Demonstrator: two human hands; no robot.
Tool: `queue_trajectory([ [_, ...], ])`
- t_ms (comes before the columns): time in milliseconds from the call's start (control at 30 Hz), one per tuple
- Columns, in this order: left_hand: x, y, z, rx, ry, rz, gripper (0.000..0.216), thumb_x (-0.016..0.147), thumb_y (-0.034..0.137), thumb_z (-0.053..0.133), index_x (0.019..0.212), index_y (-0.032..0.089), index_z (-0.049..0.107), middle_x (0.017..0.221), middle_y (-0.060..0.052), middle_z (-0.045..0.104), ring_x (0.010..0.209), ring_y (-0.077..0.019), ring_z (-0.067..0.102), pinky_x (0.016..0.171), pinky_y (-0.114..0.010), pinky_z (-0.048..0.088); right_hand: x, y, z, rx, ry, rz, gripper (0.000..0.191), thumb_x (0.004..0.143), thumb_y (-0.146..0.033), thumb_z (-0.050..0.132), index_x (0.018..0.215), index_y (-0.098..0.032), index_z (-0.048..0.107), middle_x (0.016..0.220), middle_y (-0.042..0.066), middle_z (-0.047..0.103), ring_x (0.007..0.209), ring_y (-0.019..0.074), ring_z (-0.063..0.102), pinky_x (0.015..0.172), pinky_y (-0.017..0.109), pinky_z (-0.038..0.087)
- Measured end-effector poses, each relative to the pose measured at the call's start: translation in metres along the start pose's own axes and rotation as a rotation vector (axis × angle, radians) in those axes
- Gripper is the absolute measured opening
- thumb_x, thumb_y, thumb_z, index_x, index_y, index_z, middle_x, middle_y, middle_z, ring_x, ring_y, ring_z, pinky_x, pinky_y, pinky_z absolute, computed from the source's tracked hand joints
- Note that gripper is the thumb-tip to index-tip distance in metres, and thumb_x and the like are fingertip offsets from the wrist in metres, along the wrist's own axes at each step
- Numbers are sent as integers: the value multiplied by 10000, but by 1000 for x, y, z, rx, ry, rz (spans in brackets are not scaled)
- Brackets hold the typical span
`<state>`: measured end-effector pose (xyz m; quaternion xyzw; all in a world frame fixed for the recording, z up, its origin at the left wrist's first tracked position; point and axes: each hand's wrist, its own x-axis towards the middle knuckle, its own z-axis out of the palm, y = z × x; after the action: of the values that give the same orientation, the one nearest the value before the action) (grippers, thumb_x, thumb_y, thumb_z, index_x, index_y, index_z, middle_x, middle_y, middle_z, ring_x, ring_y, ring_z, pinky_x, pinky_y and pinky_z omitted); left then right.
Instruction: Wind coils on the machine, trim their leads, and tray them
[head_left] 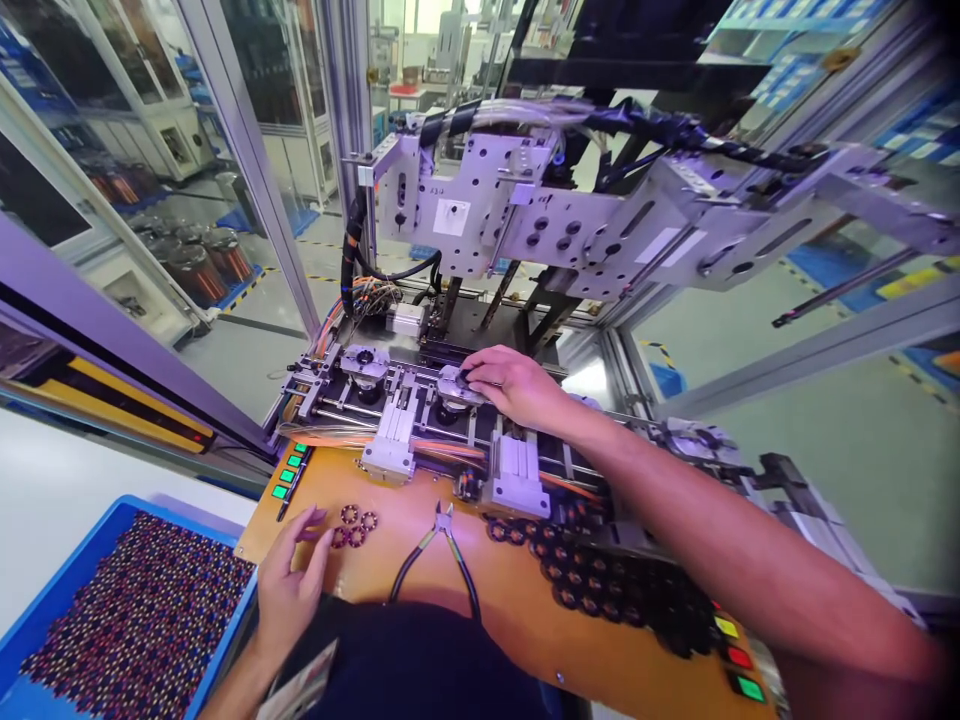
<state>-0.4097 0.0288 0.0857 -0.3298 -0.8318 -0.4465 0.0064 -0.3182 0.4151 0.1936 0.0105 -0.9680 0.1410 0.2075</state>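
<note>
My right hand (519,385) reaches across to the second round metal fixture (452,388). Its fingers are bent together over the fixture's right side, around a small dark part that I cannot make out. Low on the left, my left hand (296,568) has thumb and forefinger apart, beside a few small dark rings with copper-coloured marks (350,514) on the orange worktop (375,575). Nothing shows between those fingers. Cutting pliers (444,522) lie with handles spread between my hands. Another round fixture (365,362) stands further left, with a dark ring-shaped centre.
A blue tray (124,510) full of small rings sits at left. Many black round parts (592,575) cover the worktop's right side. Metal slide blocks (390,440) stand before the fixtures. A large metal plate assembly (487,205) hangs above. Coloured buttons (739,657) line the right edge.
</note>
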Motion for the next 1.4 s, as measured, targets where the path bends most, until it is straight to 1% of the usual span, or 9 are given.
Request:
queue_trajectory([
  [300, 0, 5, 0, 33, -50, 64, 287, 886, 260, 618, 1161, 176, 617, 1065, -97, 718, 865, -209, 713, 825, -378, 589, 10, -6, -1, -129, -112, 27, 209, 859, -107, 542, 810, -131, 744, 964, 102, 675, 915, 234, 601, 829, 368, 514],
  [433, 1, 8, -1, 64, -32, 104, 288, 889, 240, 614, 1171, 179, 606, 1053, -95, 720, 833, -197, 712, 799, -363, 593, 2, -11, -5, -184, -116, 35, 279, 853, -70, 488, 971, -99, 739, 1099, 134, 677, 1036, 276, 595, 872, 413, 514],
  [567, 10, 15, -13, 101, 15, 205, 271, 886, 203, 613, 1156, 182, 605, 1018, -86, 723, 808, -188, 708, 756, -337, 591, -17, -13, -4, -226, -127, 15, 474, 727, 42, 456, 1100, -108, 706, 1241, 123, 651, 1251, 314, 510, 933, 462, 500],
  [733, 70, 55, -23, 132, 18, 492, 245, 879, 176, 614, 1124, 172, 620, 1029, -100, 730, 931, -210, 697, 867, -372, 566, -23, -16, 4, -249, -77, -10, 487, 682, 63, 464, 1051, -123, 721, 1197, 108, 682, 1221, 310, 558, 910, 458, 532],
  [933, 161, 139, 26, 303, -380, 824, 353, 913, 238, 559, 1250, 134, 592, 1290, -110, 662, 1300, -262, 527, 1071, -433, 456, -30, -62, -34, -280, 291, 31, 481, 841, 7, 416, 1266, -124, 602, 1302, 139, 612, 1260, 283, 534, 995, 502, 513],
  [1067, 184, 165, 70, 452, -572, 850, 445, 893, 199, 582, 1319, 78, 533, 1409, -153, 565, 1391, -330, 411, 1100, -517, 396, -82, -120, -65, -253, 567, 73, 541, 877, 7, 488, 1379, -192, 515, 1313, 112, 603, 1231, 264, 563, 1070, 514, 465],
  [1133, 185, 169, 82, 504, -635, 830, 445, 897, 188, 571, 1324, 70, 526, 1433, -167, 537, 1400, -341, 396, 1104, -554, 370, -123, -146, -64, -230, 606, 145, 584, 834, 24, 569, 1366, -215, 543, 1284, 95, 624, 1168, 276, 607, 1038, 498, 496],
  [1300, 179, 169, 93, 554, -719, 757, 495, 897, 175, 544, 1376, 71, 473, 1511, -180, 435, 1427, -344, 349, 1130, -549, 322, -231, -182, -6, -161, 567, 534, 432, 889, -64, 570, 1290, -222, 603, 1157, 83, 676, 1013, 244, 667, 914, 435, 558],
  [1400, 178, 168, 95, 559, -733, 731, 557, 881, 177, 561, 1409, 59, 428, 1544, -192, 374, 1446, -360, 301, 1148, -556, 288, -270, -185, 39, -201, 474, 639, 306, 953, -141, 505, 1242, -167, 602, 1084, 113, 687, 942, 232, 679, 840, 407, 574],
])
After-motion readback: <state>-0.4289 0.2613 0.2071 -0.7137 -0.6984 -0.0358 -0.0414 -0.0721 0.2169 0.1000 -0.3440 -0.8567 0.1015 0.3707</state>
